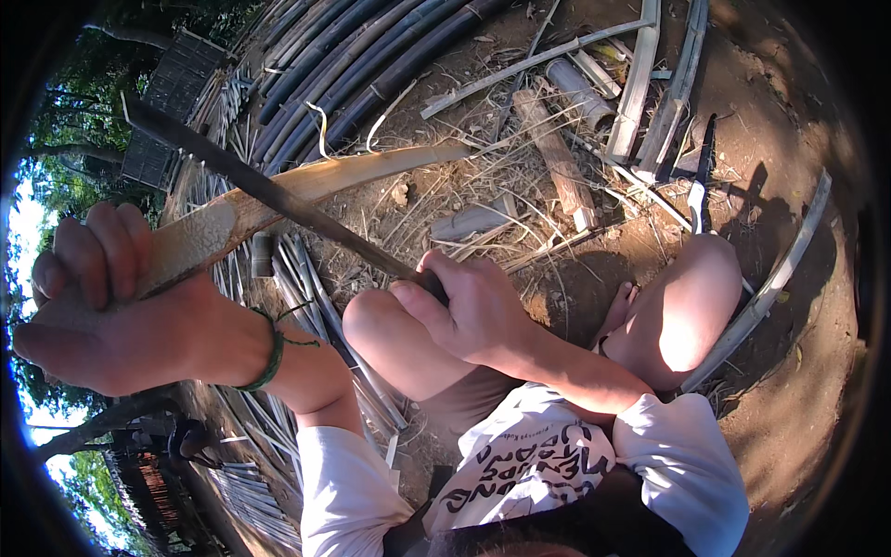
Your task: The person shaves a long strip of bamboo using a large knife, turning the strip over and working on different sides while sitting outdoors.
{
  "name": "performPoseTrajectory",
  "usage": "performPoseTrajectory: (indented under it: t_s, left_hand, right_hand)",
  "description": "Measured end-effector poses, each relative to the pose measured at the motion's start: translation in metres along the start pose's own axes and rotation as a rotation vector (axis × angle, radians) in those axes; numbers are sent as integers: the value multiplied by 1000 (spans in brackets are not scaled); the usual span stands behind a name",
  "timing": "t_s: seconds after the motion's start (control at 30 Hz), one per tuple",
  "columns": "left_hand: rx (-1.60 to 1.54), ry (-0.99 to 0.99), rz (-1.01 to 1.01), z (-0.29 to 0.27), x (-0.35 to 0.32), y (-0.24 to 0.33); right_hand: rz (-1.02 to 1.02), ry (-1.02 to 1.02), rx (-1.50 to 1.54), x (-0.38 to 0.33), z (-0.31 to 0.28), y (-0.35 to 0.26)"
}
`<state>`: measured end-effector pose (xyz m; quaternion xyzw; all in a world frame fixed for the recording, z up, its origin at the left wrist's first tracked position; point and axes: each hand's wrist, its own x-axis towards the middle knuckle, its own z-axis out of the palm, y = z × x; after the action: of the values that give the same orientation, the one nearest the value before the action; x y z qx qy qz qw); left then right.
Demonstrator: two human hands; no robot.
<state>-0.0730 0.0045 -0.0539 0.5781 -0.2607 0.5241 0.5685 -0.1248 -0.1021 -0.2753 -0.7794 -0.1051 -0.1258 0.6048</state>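
My left hand (130,311) is wrapped round the near end of a split bamboo strip (348,172), raised at the left. The pale strip curves away to the right, and a thin shaving curls up from its edge. My right hand (473,311) grips the handle of a machete (316,221), above my bent knee. Its long dark blade points to the upper left and crosses over the strip, with the tip beyond it. From this angle I cannot tell whether the edge touches the bamboo.
Dark bamboo poles (371,70) lie stacked at the back left. Cut strips (306,278) spread beside my left knee. A wooden piece (557,158), a bamboo tube (580,93) and shavings litter the ground ahead. A long knife (699,200) lies beyond my right knee, a split length (775,283) to its right.
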Motion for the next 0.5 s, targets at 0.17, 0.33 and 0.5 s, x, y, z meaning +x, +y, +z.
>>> performPoseTrajectory:
  t_s: [0.17, 0.33, 0.5]
  left_hand:
    - [-31, -50, -33, -6, 6, 2]
    - [1, 34, -31, -2, 2, -2]
    - [61, -2, 2, 10, 2, 5]
  right_hand:
    - [171, 55, -76, 7, 19, 97]
    - [187, -61, -27, 4, 3, 32]
    - [199, 0, -68, 12, 16, 104]
